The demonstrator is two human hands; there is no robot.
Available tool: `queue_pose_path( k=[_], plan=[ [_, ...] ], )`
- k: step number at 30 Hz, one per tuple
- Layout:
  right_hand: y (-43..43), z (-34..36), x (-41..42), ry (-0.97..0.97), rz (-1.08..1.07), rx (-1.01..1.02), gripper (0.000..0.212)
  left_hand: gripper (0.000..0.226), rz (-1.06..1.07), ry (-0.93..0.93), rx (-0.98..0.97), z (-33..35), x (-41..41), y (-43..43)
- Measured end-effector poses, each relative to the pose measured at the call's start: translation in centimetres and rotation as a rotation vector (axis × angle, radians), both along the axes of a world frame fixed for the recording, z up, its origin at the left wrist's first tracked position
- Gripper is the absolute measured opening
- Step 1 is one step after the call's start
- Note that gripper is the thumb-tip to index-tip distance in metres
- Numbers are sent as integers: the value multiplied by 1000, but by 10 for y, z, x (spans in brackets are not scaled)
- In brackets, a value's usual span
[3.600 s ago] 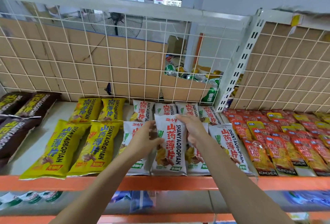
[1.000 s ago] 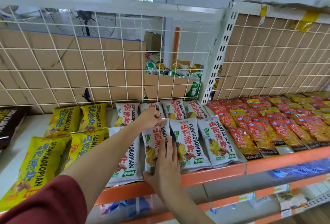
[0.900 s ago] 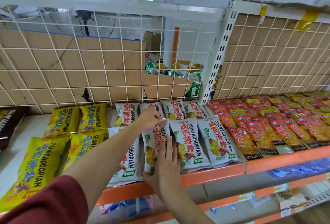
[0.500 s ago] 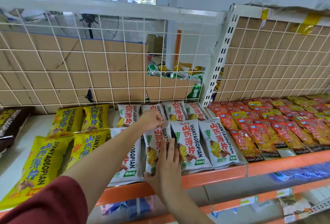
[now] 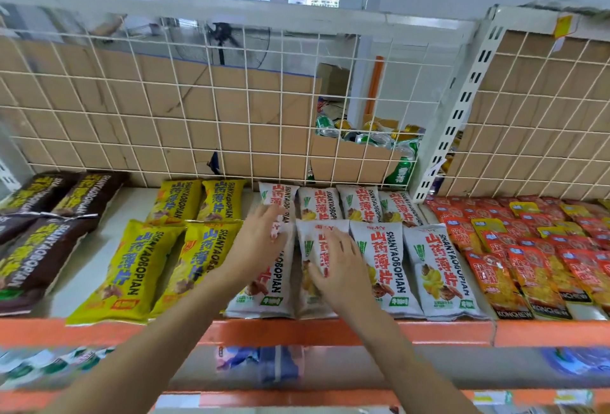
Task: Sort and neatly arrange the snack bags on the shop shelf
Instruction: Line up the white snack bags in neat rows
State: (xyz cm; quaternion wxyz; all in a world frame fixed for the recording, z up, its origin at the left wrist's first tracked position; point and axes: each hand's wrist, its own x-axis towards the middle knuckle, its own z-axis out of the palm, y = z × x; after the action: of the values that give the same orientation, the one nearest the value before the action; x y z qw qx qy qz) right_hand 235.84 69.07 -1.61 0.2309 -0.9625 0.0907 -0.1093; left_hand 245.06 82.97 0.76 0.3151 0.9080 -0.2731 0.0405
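Observation:
White snack bags with red lettering lie in two rows on the shelf (image 5: 330, 331) in front of me. My left hand (image 5: 260, 238) rests flat on the front-left white bag (image 5: 269, 288), fingers straight. My right hand (image 5: 336, 265) lies with spread fingers on the neighbouring white bag (image 5: 310, 242). Two more front-row white bags (image 5: 386, 268) lie to the right. Yellow bags (image 5: 132, 268) lie to the left, brown bags (image 5: 36, 255) further left.
Red and orange small packets (image 5: 534, 248) fill the shelf section on the right. A white wire grid (image 5: 198, 110) backed by cardboard closes the rear. A white slotted upright (image 5: 455, 110) divides the sections. Another shelf (image 5: 264, 364) with packets lies below.
My view has swung left and both hands now lie flat on the white bags. The left hand let go of the bag's top edge; the right hand moved up from the bag's lower end.

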Motion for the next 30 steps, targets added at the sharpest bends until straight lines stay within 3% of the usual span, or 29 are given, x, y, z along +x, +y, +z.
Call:
queue_pose_path(
  k=[4,8,14,24,30],
  plan=[
    [-20,15,27,48,76,51,50,57,-1,-10,44,-20,-33,14],
    [-25,27,55,58,154,21,37,73,50,-13,217,-37,-51,21],
    [-7,29,94,154,280,-137,33,87,131,11,307,-46,-63,22],
    [5,25,117,197,255,-98,16,89,136,3,256,-54,-65,21],
    [2,27,118,264,263,-32,23,86,142,-6,251,-54,-67,19]
  ],
)
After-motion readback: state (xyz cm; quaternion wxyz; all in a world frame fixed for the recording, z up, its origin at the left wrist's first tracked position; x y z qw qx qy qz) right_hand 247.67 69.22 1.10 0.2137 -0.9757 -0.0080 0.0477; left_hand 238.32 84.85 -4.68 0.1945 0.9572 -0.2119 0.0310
